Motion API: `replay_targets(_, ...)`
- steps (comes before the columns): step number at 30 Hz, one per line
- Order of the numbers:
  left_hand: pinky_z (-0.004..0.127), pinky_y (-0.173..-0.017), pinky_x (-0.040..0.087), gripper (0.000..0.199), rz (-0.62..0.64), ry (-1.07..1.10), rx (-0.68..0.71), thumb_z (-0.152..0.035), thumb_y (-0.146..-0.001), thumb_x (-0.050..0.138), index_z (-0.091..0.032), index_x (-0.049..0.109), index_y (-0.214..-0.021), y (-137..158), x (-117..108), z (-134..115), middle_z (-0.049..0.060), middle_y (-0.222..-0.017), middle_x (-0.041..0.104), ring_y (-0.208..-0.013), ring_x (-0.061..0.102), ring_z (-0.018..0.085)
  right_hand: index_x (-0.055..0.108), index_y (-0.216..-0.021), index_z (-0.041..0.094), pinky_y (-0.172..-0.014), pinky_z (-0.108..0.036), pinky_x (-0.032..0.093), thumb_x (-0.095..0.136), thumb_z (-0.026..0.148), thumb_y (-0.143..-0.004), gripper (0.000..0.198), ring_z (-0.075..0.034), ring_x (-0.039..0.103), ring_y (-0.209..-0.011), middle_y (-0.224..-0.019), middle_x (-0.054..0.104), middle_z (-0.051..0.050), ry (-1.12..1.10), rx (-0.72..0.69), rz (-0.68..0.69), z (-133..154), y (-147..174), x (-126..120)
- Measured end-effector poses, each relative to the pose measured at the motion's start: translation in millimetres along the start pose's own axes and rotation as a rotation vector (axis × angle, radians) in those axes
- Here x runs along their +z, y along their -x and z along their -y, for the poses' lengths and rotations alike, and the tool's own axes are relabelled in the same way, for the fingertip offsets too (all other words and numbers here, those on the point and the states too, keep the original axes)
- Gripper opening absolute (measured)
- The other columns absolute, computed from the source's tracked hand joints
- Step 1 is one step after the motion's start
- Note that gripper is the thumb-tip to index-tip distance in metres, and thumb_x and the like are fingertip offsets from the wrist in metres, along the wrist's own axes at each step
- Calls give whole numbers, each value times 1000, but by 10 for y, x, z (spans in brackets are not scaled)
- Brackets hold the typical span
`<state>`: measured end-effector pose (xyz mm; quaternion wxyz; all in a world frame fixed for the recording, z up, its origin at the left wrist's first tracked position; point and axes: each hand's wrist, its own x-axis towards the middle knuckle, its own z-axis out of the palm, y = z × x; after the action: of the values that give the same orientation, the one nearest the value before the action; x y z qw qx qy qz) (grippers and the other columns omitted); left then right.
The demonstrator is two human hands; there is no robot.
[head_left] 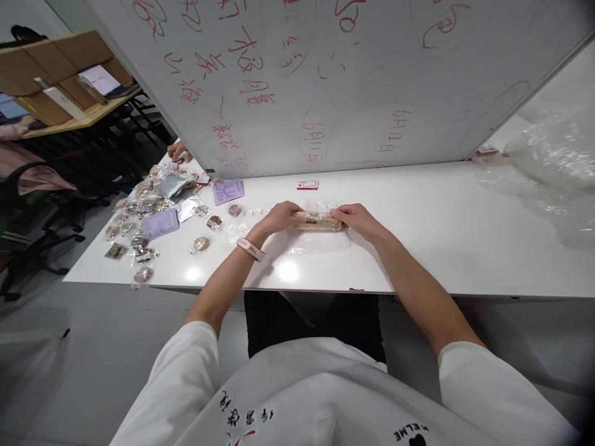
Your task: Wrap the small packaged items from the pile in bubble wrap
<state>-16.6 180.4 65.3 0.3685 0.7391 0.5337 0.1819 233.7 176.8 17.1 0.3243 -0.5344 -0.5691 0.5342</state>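
Note:
Both my hands hold a long, yellowish packet (320, 222) with a clear plastic surface, just above the white table. My left hand (282, 217) grips its left end, thumb along the near side. At the right end, my right hand (357, 218) pinches the packet's upper corner. Under and around it lies a sheet of clear plastic (320, 243), partly hidden by the hands. A small red and white box (307, 185) lies behind the packet. What is inside the packet cannot be made out clearly.
A whiteboard (297, 124) with red writing stands along the table's back. Small wrapped packets (144, 201) and purple pouches (160, 223) crowd the left end, where another person's hand (179, 152) reaches in. Crumpled clear plastic (553, 167) heaps at the right. A red-edged card (486, 149) lies near it.

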Motion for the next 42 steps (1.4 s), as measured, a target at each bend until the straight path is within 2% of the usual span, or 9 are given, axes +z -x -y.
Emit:
replay_targets(7, 32, -74, 54, 79, -21, 283, -116, -23, -63, 88, -12, 55, -133, -196, 138, 3, 17, -120, 63, -88, 64, 19, 70, -83, 17, -64, -28, 50, 73, 48, -73, 33, -15, 60, -72, -86, 68, -5, 115, -101, -222, -94, -40, 74)
replay_targets(12, 32, -77, 54, 38, -72, 348, 10, -14, -66, 82, -10, 72, -102, -130, 271, 12, 9, -97, 71, -82, 65, 17, 66, -119, 20, -81, -39, 55, 73, 51, -75, 54, -22, 63, -95, -125, 62, -12, 217, -225, -262, -85, 38, 16)
replay_targets(16, 33, -79, 55, 22, -136, 344, 200, -17, -70, 79, -14, 76, -92, 0, 351, -5, 7, -93, 71, -85, 67, 18, 52, -144, 32, -112, -52, 38, 81, 54, -71, 82, -33, 40, -140, -155, 42, -8, 400, -438, -101, 39, 199, -110)
replay_targets(20, 33, -77, 55, 15, -131, 333, 343, -26, -77, 78, -20, 79, -91, 82, 385, -42, 7, -92, 70, -86, 65, 18, 59, -138, 31, -98, -43, 50, 72, 54, -82, 62, -26, 63, -113, -127, 67, -5, 325, -288, 230, 197, 369, -142)
replay_targets(26, 36, -82, 56, 22, -148, 301, 448, -38, -87, 72, -26, 76, -105, 128, 472, -138, 7, -102, 69, -95, 65, 20, 72, -112, 25, -76, -31, 52, 59, 47, -92, 32, -19, 66, -87, -104, 73, -3, 240, -328, 160, 209, 651, -205)
replay_targets(29, 40, -95, 52, 44, -184, 222, 400, -39, -94, 62, -31, 58, -137, 128, 533, -134, 8, -129, 62, -117, 60, 23, 72, -94, 21, -63, -30, 52, 63, 49, -88, 30, -18, 64, -71, -91, 72, -4, 131, -235, -178, 41, 717, -643)
replay_targets(34, 45, -99, 50, 51, -194, 92, 136, -38, -96, 56, -26, 48, -145, 54, 640, -11, 10, -132, 60, -118, 58, 24, 61, -99, 14, -60, -29, 50, 47, 28, -96, 20, -15, 59, -65, -92, 67, -9, 143, -66, -1397, -179, 390, -2138)
replay_targets(38, 45, -98, 52, 37, -163, -15, 147, -36, -95, 55, -26, 62, -130, 26, 673, 19, 8, -127, 64, -118, 57, 26, 57, -117, 7, -89, -33, 44, 34, 9, -96, 31, -17, 58, -100, -120, 62, -21, 303, 18, -1615, -126, -114, -3210)
replay_targets(42, 47, -98, 54, 30, -185, -15, 161, -34, -94, 57, -27, 68, -121, 31, 672, 2, 7, -127, 65, -120, 57, 26, 56, -124, 2, -89, -39, 37, 40, 3, -91, 36, -21, 56, -102, -121, 61, -29, 433, 96, -1614, -151, -547, -3701)
